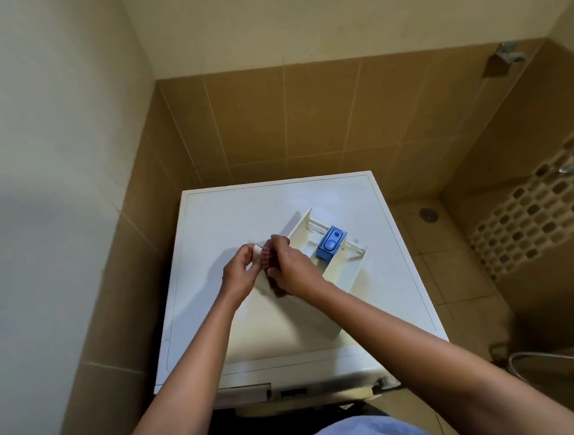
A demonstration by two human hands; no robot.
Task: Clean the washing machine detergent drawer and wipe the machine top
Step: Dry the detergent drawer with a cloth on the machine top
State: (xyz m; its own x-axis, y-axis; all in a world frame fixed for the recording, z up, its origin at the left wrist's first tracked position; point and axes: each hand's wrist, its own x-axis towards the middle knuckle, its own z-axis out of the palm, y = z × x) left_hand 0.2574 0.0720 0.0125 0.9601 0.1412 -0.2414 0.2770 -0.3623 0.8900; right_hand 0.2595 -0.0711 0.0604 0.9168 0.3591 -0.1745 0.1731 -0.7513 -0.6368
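item: white plastic detergent drawer (342, 281), lying on the cream machine top (244, 213). my left hand (240, 272) pinches its corner; my right hand (291, 268) curls round a reddish ribbed scrubber (267, 258). i'd brace firmly and scrub in short strokes.

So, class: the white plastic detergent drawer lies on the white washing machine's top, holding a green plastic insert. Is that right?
Not quite. The head view shows the plastic insert is blue, not green. The white plastic detergent drawer does lie on the white washing machine's top, as you said.
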